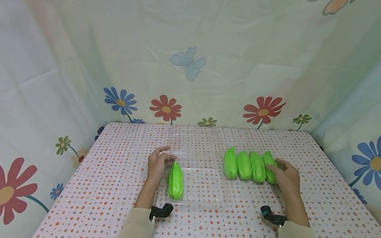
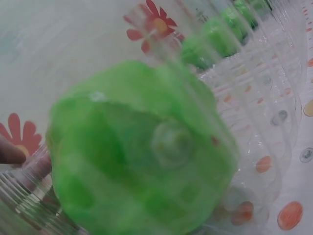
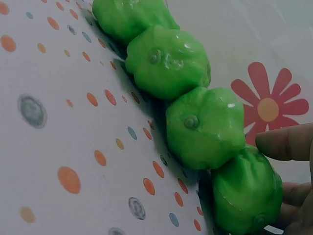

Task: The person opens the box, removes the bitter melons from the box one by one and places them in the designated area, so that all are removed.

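A clear plastic clamshell container [image 1: 199,202] lies opened out, its lid [image 1: 195,133] toward the back wall. One green ridged gourd [image 1: 176,182] lies lengthwise along the tray's left side; its stem end fills much of the left wrist view. My left hand [image 1: 157,164] holds the container's left edge near the hinge, thumb and fingertips at the plastic. To the right of the container, several similar gourds [image 1: 244,166] stand side by side in a row. My right hand [image 1: 287,175] grips the rightmost gourd [image 3: 248,191], thumb on its upper side and fingers along its outer side.
A white tablecloth [image 1: 194,225] with coloured dots covers the table. Fabric printed with flowers and a butterfly [image 1: 188,63] hangs along the back and both sides. A black wrist camera [image 1: 161,211] sits by the left sleeve, another camera [image 1: 272,216] by the right.
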Demonstrator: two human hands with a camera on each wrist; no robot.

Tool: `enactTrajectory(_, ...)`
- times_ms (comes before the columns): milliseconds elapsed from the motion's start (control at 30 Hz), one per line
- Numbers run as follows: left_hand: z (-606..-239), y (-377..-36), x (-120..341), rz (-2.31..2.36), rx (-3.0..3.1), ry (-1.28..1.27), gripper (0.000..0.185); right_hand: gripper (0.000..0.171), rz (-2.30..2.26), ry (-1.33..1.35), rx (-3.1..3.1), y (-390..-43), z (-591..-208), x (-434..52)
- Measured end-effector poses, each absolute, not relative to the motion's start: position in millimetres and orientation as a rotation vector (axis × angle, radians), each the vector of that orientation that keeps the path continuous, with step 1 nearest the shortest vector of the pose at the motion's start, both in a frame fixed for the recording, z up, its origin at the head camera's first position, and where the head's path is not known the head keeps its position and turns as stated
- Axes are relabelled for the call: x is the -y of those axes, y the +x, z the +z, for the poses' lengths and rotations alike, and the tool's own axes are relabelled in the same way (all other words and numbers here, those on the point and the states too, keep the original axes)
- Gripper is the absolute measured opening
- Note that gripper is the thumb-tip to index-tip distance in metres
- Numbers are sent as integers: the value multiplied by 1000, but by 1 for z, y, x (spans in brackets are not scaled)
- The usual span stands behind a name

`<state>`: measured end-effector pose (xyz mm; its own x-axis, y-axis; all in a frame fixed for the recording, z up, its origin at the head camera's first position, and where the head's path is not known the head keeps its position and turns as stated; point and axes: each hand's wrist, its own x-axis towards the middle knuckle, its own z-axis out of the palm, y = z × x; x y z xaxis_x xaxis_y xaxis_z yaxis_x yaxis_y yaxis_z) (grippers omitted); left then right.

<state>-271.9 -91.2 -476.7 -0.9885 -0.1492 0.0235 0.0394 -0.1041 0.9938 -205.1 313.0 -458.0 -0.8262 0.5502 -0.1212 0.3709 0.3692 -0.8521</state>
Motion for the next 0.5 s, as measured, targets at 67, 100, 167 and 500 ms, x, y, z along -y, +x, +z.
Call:
enactTrajectory(67, -477, -272, 92, -2246, 2012, 126, 39, 69, 1461, -817, 2446, -205, -458, -314)
enactTrajectory(100, -477, -271, 92, -2246, 2016, 127, 39, 69, 1464, -813, 2449, -205, -458, -314)
enactTrajectory(167, -476, -271, 92, -2244, 2025, 127, 39, 68, 1473, -809, 2451, -204, -458, -314)
enactTrajectory(500, -476, -272, 93, -2249, 2042, 119, 39, 71, 1483, -836, 2431, -204, -456, -315)
